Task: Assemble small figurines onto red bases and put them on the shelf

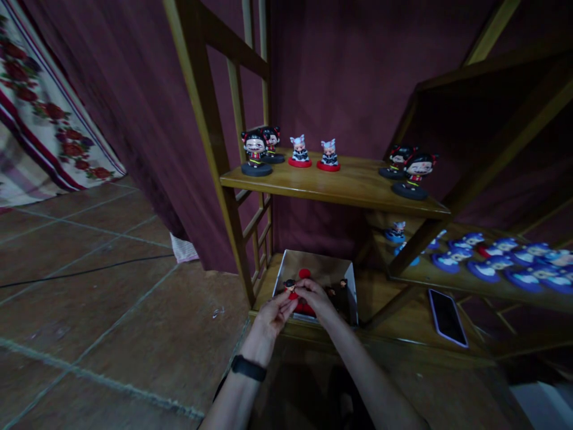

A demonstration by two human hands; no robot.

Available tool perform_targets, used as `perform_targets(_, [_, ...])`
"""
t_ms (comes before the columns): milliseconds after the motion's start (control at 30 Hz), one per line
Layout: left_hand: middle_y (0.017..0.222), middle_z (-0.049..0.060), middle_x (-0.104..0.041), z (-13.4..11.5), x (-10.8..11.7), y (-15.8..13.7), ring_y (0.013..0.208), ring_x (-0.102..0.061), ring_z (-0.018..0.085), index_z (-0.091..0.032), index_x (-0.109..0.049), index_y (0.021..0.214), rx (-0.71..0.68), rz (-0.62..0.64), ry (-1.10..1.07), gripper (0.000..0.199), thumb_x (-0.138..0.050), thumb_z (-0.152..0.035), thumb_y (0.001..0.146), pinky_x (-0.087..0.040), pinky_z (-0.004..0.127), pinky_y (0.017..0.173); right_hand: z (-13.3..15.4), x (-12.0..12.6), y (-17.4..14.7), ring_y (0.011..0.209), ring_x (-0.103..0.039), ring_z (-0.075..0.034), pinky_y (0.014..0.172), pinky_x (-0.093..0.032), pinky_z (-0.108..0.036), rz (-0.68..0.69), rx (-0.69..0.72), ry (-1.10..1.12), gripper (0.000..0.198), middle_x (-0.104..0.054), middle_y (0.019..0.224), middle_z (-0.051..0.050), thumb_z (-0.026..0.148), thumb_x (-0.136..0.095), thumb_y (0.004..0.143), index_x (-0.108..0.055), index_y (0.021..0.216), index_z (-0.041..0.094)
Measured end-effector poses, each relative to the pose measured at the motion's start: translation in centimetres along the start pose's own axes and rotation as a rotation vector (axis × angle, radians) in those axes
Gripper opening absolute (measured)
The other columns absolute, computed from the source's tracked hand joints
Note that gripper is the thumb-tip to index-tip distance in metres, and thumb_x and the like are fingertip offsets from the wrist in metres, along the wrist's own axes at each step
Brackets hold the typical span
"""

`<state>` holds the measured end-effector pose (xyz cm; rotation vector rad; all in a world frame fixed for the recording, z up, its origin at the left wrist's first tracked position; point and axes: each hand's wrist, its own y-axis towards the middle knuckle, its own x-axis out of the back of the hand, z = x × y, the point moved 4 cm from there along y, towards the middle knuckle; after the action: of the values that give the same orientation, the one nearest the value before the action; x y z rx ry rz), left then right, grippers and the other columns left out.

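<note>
Head view, figure: The small figure [290, 285] is between the two hands, above the left part of the open white box [323, 258]. The fingertips of both sides meet around its lower part.
Left hand: The left hand [274, 312] comes from below and from the left, and its fingers [286, 303] are grasping the figure near its bottom. A black band [248, 368] is on this wrist.
Right hand: The right hand [314, 295] is bent toward the figure; its fingers are closed at the right side of it, grasping it also.
Look of figure: It has black hair, a pale face and red colour underneath. It stands nearly upright.
Box: It sits on the lower shelf [380, 292]. Inside, a red disc [304, 273] shows just behind the hands, and small dark heads [343, 283] lie toward the right.
Shelves: The upper shelf [322, 190] carries two red-based dolls [329, 156] between black-haired dolls [255, 152]. A phone [447, 318] lies at the right.
Hard to see: The fingers cover the figure's lower part, so its base I cannot make out. The box's contents are dim and partly behind the right hand. The blue dolls [490, 267] at the right are blurred.
</note>
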<state>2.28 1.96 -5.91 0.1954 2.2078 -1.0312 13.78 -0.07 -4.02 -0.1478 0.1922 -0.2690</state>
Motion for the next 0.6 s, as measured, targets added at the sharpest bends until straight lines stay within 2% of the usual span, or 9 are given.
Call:
perform_targets(200, [0.068,0.008,-0.067,0.0,-0.2,-0.1,0.061,-0.065,0.015,-0.008,-0.062,0.076,-0.042,0.022,0.012,0.009,-0.058,-0.001,0.072,-0.056,0.026,0.062,0.7,-0.1,-0.4,0.069,-0.055,-0.014,0.066,-0.043,-0.026,0.026,-0.004,0.034,0.016,-0.062,0.074,0.001,0.031,-0.064,0.063,-0.061,0.075,0.02])
perform_targets(300, [0.068,0.006,-0.067,-0.5,-0.6,-0.6,0.063,-0.065,0.014,-0.01,-0.061,0.076,-0.106,0.043,0.005,0.014,-0.058,0.002,0.07,-0.055,0.025,0.065,1.6,-0.3,-0.5,0.078,-0.056,-0.016,0.072,-0.043,-0.028,0.081,0.081,0.032,0.017,-0.063,0.083,0.0,0.03,-0.064,0.063,-0.061,0.077,0.021])
perform_targets(433, [0.076,0.006,-0.069,-1.5,-1.7,-1.4,0.069,-0.066,0.013,-0.011,-0.063,0.083,-0.196,0.141,0.054,0.022,-0.059,0.004,0.067,-0.053,0.022,0.07,2.9,-0.3,-0.5,0.082,-0.055,-0.016,0.074,-0.042,-0.027,0.125,0.239,0.038,0.017,-0.061,0.084,0.001,0.029,-0.063,0.065,-0.058,0.08,0.023])
perform_targets(600, [0.077,0.006,-0.069,-2.3,-2.7,-2.4,0.067,-0.064,0.011,-0.012,-0.064,0.083,-0.304,0.228,0.12,0.024,-0.066,-0.001,0.062,-0.052,0.02,0.066,4.0,0.0,-1.0,0.077,-0.053,-0.015,0.071,-0.042,-0.026,0.126,0.299,0.01,0.014,-0.058,0.08,0.001,0.031,-0.061,0.068,-0.056,0.078,0.023])
